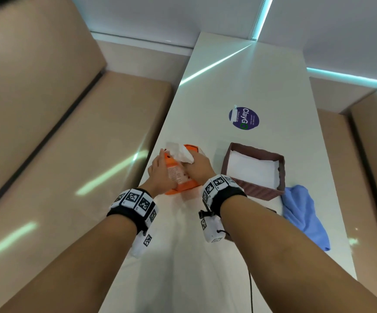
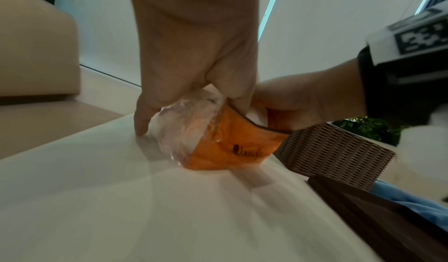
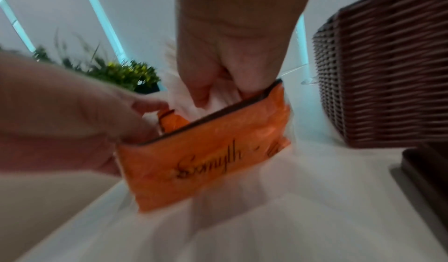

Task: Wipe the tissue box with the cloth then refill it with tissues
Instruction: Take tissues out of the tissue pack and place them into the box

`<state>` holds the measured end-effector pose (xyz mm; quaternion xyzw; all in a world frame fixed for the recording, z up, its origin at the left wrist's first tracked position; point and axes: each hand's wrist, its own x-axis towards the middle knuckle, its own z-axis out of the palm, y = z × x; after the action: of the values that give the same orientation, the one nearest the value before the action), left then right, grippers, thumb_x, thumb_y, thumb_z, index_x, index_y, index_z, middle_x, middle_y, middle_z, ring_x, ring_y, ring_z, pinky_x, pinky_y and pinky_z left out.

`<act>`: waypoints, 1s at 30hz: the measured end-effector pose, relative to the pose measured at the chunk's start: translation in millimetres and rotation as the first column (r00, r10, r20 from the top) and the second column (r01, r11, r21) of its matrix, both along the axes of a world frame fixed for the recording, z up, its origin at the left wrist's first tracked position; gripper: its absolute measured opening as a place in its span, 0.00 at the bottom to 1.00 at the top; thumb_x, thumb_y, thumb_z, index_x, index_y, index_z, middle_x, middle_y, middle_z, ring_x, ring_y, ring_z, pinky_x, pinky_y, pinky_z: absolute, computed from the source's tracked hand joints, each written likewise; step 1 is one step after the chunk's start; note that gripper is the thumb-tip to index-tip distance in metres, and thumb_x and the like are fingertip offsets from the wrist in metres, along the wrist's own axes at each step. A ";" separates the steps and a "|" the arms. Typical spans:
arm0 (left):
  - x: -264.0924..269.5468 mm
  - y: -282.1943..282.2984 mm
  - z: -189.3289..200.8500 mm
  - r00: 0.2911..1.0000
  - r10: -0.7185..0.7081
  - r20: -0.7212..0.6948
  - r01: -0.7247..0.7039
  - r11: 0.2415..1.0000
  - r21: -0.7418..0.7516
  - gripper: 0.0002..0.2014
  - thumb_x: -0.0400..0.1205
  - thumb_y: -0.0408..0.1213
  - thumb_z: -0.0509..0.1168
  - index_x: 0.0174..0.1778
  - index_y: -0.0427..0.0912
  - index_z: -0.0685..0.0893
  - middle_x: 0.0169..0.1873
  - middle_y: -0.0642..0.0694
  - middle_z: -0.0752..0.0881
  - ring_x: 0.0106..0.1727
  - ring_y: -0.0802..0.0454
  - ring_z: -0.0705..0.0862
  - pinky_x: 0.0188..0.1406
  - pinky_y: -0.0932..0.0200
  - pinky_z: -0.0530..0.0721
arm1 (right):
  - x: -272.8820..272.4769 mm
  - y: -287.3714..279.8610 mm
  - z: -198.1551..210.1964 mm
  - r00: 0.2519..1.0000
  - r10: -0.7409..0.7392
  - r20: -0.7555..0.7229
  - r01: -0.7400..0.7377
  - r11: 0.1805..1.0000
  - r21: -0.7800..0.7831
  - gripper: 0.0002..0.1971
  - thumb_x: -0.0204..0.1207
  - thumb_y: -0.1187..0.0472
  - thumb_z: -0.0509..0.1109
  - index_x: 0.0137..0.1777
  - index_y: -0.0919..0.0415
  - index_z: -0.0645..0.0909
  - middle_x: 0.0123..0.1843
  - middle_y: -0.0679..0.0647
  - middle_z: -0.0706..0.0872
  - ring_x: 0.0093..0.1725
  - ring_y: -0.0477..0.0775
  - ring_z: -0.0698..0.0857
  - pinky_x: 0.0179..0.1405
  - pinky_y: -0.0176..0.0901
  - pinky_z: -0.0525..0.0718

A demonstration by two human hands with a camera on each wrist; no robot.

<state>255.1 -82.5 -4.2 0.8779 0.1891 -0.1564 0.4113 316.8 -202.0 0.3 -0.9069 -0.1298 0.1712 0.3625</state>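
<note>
An orange plastic tissue pack (image 1: 184, 180) lies on the white table (image 1: 239, 82) near its left edge. My left hand (image 1: 160, 171) holds the pack's left side, fingers curled round it (image 2: 194, 86). My right hand (image 1: 197, 167) grips a wad of white tissues (image 1: 180, 152) sticking out of the pack's open top (image 3: 218, 95). The brown woven tissue box (image 1: 228, 160) stands open just right of the pack, with white tissues (image 1: 253, 169) lying inside. The blue cloth (image 1: 305, 216) lies crumpled on the table right of the box.
A round purple sticker (image 1: 244, 118) is on the table beyond the box. Beige bench seats (image 1: 70, 143) run along both sides of the table. A dark flat lid (image 3: 426, 170) lies near the box. A green plant (image 3: 121, 72) stands behind.
</note>
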 end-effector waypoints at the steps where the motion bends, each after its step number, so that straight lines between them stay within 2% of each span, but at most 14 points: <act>1: 0.6 -0.7 1.1 1.000 0.017 0.002 -0.017 1.000 -0.005 0.55 0.72 0.30 0.72 0.84 0.46 0.37 0.82 0.39 0.52 0.82 0.38 0.50 0.79 0.42 0.57 | 2.6 -3.2 4.2 0.996 -0.065 -0.054 0.070 0.992 0.104 0.13 0.80 0.59 0.62 0.60 0.63 0.81 0.59 0.60 0.87 0.61 0.60 0.83 0.59 0.46 0.78; 4: 4.7 -2.5 4.1 1.000 0.028 -0.006 -0.028 0.999 0.028 0.52 0.74 0.33 0.70 0.84 0.43 0.38 0.83 0.38 0.50 0.84 0.38 0.47 0.80 0.41 0.51 | 7.6 -10.7 19.2 0.927 -0.228 -0.299 0.341 0.844 0.414 0.17 0.76 0.58 0.70 0.62 0.65 0.79 0.61 0.64 0.86 0.62 0.64 0.85 0.63 0.53 0.83; 7: 7.3 -4.2 9.9 0.999 0.050 0.021 -0.052 0.997 0.062 0.48 0.74 0.35 0.68 0.84 0.43 0.42 0.83 0.40 0.50 0.84 0.39 0.45 0.81 0.35 0.50 | 10.3 -19.1 38.1 0.882 -0.236 -0.409 0.450 0.682 0.577 0.20 0.71 0.60 0.75 0.62 0.62 0.80 0.62 0.63 0.86 0.61 0.64 0.85 0.65 0.61 0.82; 9: 4.5 -7.3 20.3 0.957 0.148 0.250 -0.160 0.987 0.027 0.42 0.75 0.36 0.67 0.83 0.41 0.52 0.81 0.39 0.56 0.82 0.40 0.50 0.80 0.35 0.53 | 10.6 -24.0 50.0 0.827 -0.193 -0.529 0.543 0.518 0.661 0.23 0.72 0.64 0.74 0.67 0.65 0.77 0.63 0.62 0.85 0.61 0.62 0.85 0.63 0.59 0.84; 11: 0.2 -11.7 33.8 0.839 0.287 0.462 -0.212 0.955 -0.207 0.39 0.74 0.37 0.67 0.81 0.39 0.58 0.78 0.40 0.61 0.81 0.44 0.55 0.81 0.43 0.57 | 9.6 -31.7 59.8 0.776 -0.110 -0.621 0.609 0.389 0.691 0.23 0.76 0.66 0.70 0.72 0.68 0.74 0.61 0.61 0.86 0.58 0.59 0.86 0.53 0.51 0.88; 12: 0.1 -14.3 38.0 0.800 0.378 0.467 -0.207 0.903 -0.378 0.40 0.72 0.40 0.65 0.81 0.39 0.58 0.78 0.41 0.62 0.80 0.46 0.58 0.80 0.46 0.61 | 7.4 -36.4 65.5 0.758 -0.048 -0.651 0.625 0.341 0.702 0.21 0.78 0.67 0.67 0.71 0.68 0.74 0.58 0.60 0.87 0.56 0.57 0.87 0.49 0.48 0.88; 14: -2.5 -21.7 52.3 0.819 0.481 0.311 -0.173 0.725 -0.666 0.41 0.70 0.46 0.65 0.80 0.41 0.59 0.78 0.42 0.64 0.78 0.46 0.65 0.77 0.44 0.68 | 0.0 -45.1 77.6 0.751 0.084 -0.655 0.620 0.255 0.742 0.13 0.81 0.66 0.62 0.64 0.66 0.78 0.51 0.59 0.92 0.50 0.56 0.90 0.47 0.48 0.88; 17: -5.0 -34.8 69.0 0.932 0.363 0.014 -0.130 0.369 -0.920 0.34 0.71 0.50 0.72 0.72 0.44 0.73 0.72 0.41 0.77 0.67 0.44 0.80 0.64 0.44 0.82 | -16.7 -53.3 90.9 0.775 0.164 -0.611 0.595 0.139 0.792 0.10 0.83 0.66 0.57 0.58 0.64 0.79 0.51 0.59 0.91 0.56 0.59 0.87 0.62 0.54 0.81; 19: -9.1 -44.5 76.1 0.945 0.304 -0.123 -0.157 0.089 -0.984 0.38 0.62 0.50 0.80 0.68 0.44 0.77 0.65 0.40 0.84 0.62 0.42 0.84 0.58 0.42 0.86 | -27.9 -57.8 93.7 0.791 0.146 -0.594 0.577 0.145 0.804 0.16 0.82 0.66 0.59 0.67 0.67 0.75 0.65 0.63 0.84 0.68 0.64 0.80 0.73 0.59 0.73; 21: -10.1 -50.2 74.7 0.943 0.296 -0.150 -0.160 0.007 -0.987 0.48 0.54 0.47 0.85 0.71 0.42 0.75 0.67 0.38 0.83 0.66 0.38 0.82 0.65 0.34 0.79 | -37.7 -65.0 95.0 0.816 0.087 -0.571 0.541 0.233 0.808 0.23 0.79 0.64 0.64 0.74 0.66 0.71 0.73 0.64 0.78 0.74 0.64 0.76 0.75 0.59 0.72; 23: -12.8 -55.4 74.6 0.939 0.311 -0.143 -0.159 0.027 -0.987 0.44 0.60 0.44 0.83 0.73 0.40 0.75 0.69 0.36 0.81 0.70 0.36 0.79 0.71 0.29 0.72 | -45.3 -78.1 97.3 0.844 -0.059 -0.534 0.520 0.336 0.785 0.24 0.77 0.61 0.68 0.74 0.62 0.73 0.71 0.60 0.82 0.70 0.59 0.80 0.68 0.54 0.79; 25: -13.9 -60.9 75.2 0.922 0.355 -0.152 -0.201 0.106 -0.974 0.26 0.71 0.38 0.76 0.66 0.40 0.80 0.65 0.36 0.83 0.70 0.36 0.80 0.70 0.30 0.74 | -48.3 -90.8 95.6 0.854 -0.255 -0.454 0.520 0.373 0.768 0.22 0.77 0.57 0.69 0.71 0.59 0.75 0.66 0.56 0.84 0.63 0.53 0.84 0.61 0.50 0.83; 27: -14.8 -66.8 76.6 0.922 0.369 -0.116 -0.208 0.221 -0.953 0.17 0.77 0.33 0.70 0.62 0.42 0.82 0.62 0.39 0.86 0.64 0.40 0.84 0.60 0.39 0.84 | -49.1 -96.8 90.5 0.840 -0.420 -0.343 0.515 0.420 0.748 0.20 0.76 0.55 0.71 0.67 0.55 0.74 0.64 0.55 0.82 0.63 0.54 0.83 0.64 0.57 0.83; 30: -15.7 -79.7 81.2 0.932 0.355 -0.068 -0.190 0.319 -0.928 0.13 0.78 0.29 0.69 0.58 0.42 0.84 0.55 0.43 0.88 0.53 0.46 0.88 0.49 0.49 0.88 | -55.8 -96.2 88.6 0.872 -0.453 -0.188 0.450 0.588 0.672 0.21 0.75 0.57 0.72 0.67 0.56 0.73 0.63 0.55 0.82 0.65 0.57 0.81 0.67 0.62 0.81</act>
<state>239.4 -162.2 77.0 0.4600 0.1830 -0.0978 0.8633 261.0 -298.2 88.9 -0.7047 0.0490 0.0105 0.7077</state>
